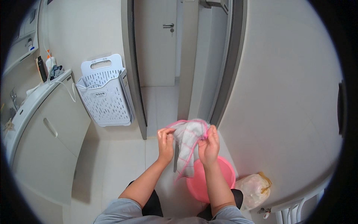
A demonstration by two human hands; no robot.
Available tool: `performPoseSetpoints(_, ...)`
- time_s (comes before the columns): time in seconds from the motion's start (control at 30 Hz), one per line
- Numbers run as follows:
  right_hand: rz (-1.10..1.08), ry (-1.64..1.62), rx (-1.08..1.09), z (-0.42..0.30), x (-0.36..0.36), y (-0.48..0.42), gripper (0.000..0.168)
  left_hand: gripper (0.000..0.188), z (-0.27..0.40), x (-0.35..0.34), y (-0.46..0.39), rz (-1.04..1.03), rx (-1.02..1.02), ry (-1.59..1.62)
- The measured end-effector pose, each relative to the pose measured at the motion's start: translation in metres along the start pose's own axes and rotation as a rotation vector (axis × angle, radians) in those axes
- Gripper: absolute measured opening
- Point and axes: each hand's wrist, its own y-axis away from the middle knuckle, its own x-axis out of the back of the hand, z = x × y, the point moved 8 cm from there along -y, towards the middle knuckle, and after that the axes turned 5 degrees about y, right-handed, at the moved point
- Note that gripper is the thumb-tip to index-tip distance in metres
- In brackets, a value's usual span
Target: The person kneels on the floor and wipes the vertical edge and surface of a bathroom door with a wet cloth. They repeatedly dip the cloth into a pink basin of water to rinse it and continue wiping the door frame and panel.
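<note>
A light grey cloth (186, 140) with pink checks and a pink edge hangs between my two hands. My left hand (166, 144) pinches it by its upper left edge. At the upper right, my right hand (209, 145) grips the pink border. The lower part of the cloth dangles in a narrow tail and looks slightly blurred. Below my right forearm stands a pink plastic basin (225, 170) on the floor; the forearm covers part of it, and I cannot tell what it holds.
Left is a curved white washbasin cabinet (56, 120) with bottles on top. A perforated laundry basket (107, 102) hangs on the wall beside the grey door frame (137, 84). A tied plastic bag (253, 190) sits right of the basin, near radiator pipes (291, 212).
</note>
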Motion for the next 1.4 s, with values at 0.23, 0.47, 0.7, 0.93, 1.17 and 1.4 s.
performPoseSetpoints(0.23, -0.313, 0.252, 0.537, -0.086, -0.122, -0.075, 0.025, 0.036, -0.063, -0.032, 0.004, -0.239, 0.235, 0.057)
performPoseSetpoints(0.47, -0.243, 0.726, 1.047, -0.164, -0.247, -0.154, 0.043, 0.033, -0.063, -0.035, 0.000, -0.201, 0.178, 0.034)
performPoseSetpoints(0.7, 0.087, 0.947, 1.165, -0.119, -0.224, -0.140, 0.043, 0.044, -0.070, -0.024, 0.003, -0.262, 0.285, 0.114)
performPoseSetpoints(0.93, 0.269, 0.985, 1.035, -0.066, -0.160, -0.097, 0.040, 0.042, -0.077, -0.024, 0.001, -0.250, 0.218, 0.097)
performPoseSetpoints(1.17, 0.167, 0.922, 0.760, -0.001, -0.077, -0.068, 0.044, 0.021, -0.072, -0.030, -0.003, -0.215, 0.219, 0.041)
performPoseSetpoints(1.4, 0.036, 0.893, 1.039, -0.093, -0.194, -0.125, 0.051, 0.051, -0.066, -0.022, -0.003, -0.289, 0.253, 0.091)
